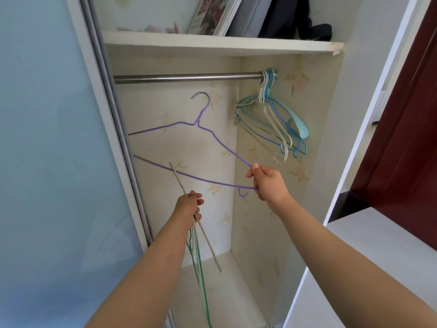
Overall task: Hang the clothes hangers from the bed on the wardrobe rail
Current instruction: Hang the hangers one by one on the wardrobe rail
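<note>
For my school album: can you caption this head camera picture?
Right hand lifts purple hanger toward the rail; left hand holds more.

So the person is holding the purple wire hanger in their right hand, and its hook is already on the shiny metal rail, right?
Not quite. The head view shows the right hand gripping the purple wire hanger by one end, but its hook is below the shiny metal rail and not touching it. Only the bunch of blue, teal and white hangers at the rail's right end is hung.
</note>
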